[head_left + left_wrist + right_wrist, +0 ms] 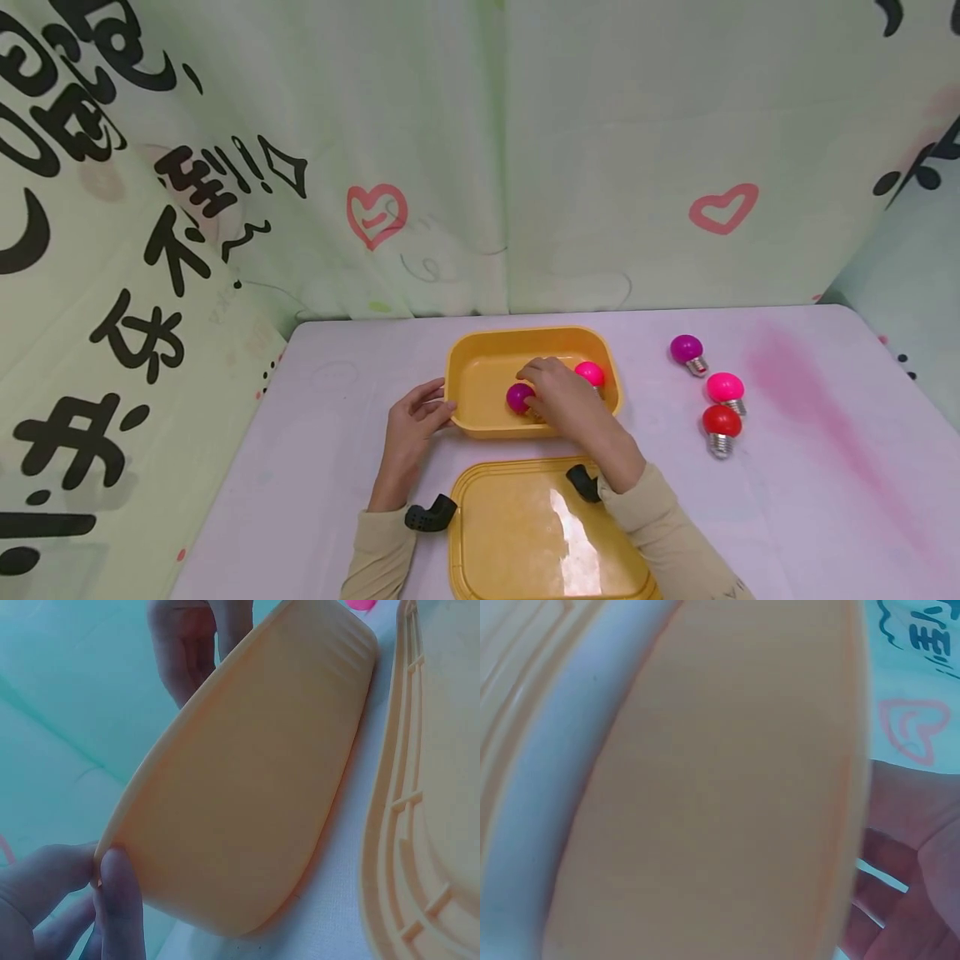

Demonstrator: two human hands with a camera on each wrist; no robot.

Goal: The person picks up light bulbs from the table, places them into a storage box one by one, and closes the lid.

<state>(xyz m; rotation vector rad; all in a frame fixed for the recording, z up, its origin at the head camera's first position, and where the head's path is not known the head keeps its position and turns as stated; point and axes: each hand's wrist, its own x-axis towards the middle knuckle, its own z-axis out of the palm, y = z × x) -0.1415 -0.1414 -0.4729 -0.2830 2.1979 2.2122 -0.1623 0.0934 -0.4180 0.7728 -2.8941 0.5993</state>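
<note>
A yellow plastic container [468, 421] stands on the table, its near wall [240, 772] filling the left wrist view. My left hand [415, 425] pinches its rim at the left corner between thumb [122, 896] and fingers. Reaching over the near rim, my right hand [566, 396] has its thumb and fingertips around a purple light bulb [519, 397] inside the container. A pink light bulb [589, 372] lies at the container's right end, partly behind that hand. In the right wrist view the container wall [705, 787] hides the fingertips and the bulb.
On the right of the table lie a purple bulb [686, 348], a pink bulb [724, 387] and a red bulb [722, 422] with silver screw bases. A yellow lid [517, 529] lies flat in front of the container. A printed curtain [570, 167] hangs behind the table.
</note>
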